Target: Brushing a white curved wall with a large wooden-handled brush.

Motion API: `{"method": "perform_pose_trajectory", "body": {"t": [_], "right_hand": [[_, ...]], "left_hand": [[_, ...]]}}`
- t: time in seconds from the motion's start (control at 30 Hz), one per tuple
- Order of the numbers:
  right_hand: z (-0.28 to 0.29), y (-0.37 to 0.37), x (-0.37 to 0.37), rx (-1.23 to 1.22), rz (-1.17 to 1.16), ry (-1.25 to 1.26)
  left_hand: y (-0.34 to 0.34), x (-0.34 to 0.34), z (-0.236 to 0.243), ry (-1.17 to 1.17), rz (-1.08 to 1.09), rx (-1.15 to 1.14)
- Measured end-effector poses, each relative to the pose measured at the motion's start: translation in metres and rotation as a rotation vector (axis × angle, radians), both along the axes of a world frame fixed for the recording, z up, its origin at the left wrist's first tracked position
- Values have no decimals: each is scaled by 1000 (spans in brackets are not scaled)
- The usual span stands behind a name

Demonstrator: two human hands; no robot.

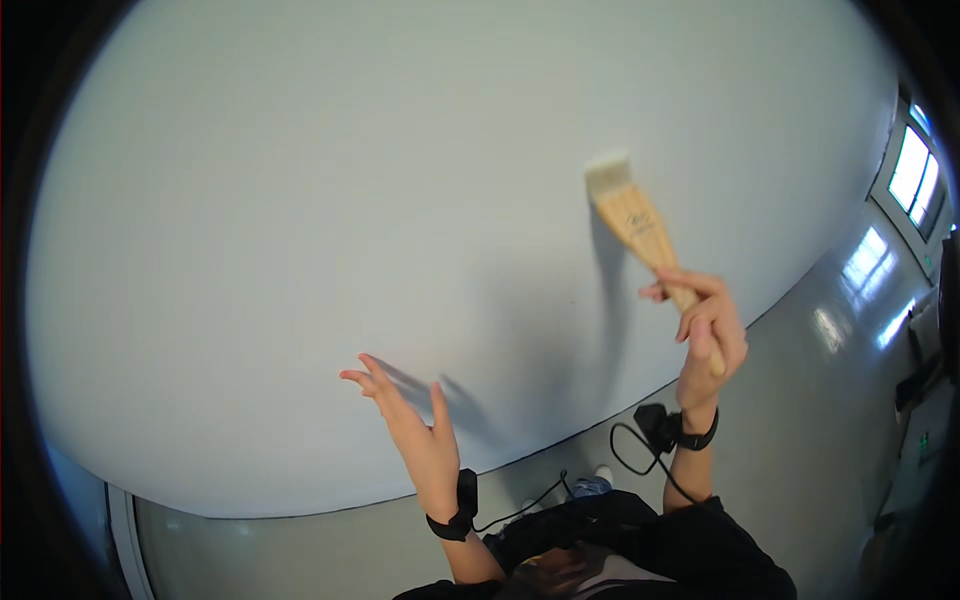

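Observation:
A flat wide paintbrush with a pale wooden handle and whitish bristles is in my right hand. My fingers wrap its handle, and the bristles point up and to the left. They are close to the white wall, on which the brush casts a shadow; whether they touch it I cannot tell. Lower and to the left, my left hand is open and holds nothing, thumb apart from the stretched fingers. It is near the wall, its shadow falling just to the right.
Black bands with small devices and cables sit on both wrists. Below the wall is a shiny grey floor. A bright window stands at the far right, with dark objects below it. A pale frame is at the lower left.

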State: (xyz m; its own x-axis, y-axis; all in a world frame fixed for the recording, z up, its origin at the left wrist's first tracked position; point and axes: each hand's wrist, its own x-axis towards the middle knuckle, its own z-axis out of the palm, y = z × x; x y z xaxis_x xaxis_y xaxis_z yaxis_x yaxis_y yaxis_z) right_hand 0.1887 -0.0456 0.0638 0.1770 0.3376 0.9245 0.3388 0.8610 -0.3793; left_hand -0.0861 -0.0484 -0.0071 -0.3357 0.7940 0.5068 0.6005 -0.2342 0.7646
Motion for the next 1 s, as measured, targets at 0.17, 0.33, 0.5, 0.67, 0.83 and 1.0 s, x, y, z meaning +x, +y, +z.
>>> {"method": "perform_pose_trajectory", "body": {"t": [0.17,0.33,0.5,0.67,0.83,1.0], "right_hand": [[-22,-30,-2,-332,-20,-85],[-18,-38,-1,-248,16,-47],[-32,-28,4,-304,-56,-130],[-84,-23,1,-342,-92,-233],[-105,-18,-3,-733,-58,-281],[-151,-7,14,-922,133,-318]], "left_hand": [[7,11,-5,3,57,26],[7,16,-6,-48,93,49],[8,16,-6,-34,115,10],[5,11,-2,-34,99,-4],[10,12,-2,-47,121,-46],[11,17,-4,-52,161,-10]]}}
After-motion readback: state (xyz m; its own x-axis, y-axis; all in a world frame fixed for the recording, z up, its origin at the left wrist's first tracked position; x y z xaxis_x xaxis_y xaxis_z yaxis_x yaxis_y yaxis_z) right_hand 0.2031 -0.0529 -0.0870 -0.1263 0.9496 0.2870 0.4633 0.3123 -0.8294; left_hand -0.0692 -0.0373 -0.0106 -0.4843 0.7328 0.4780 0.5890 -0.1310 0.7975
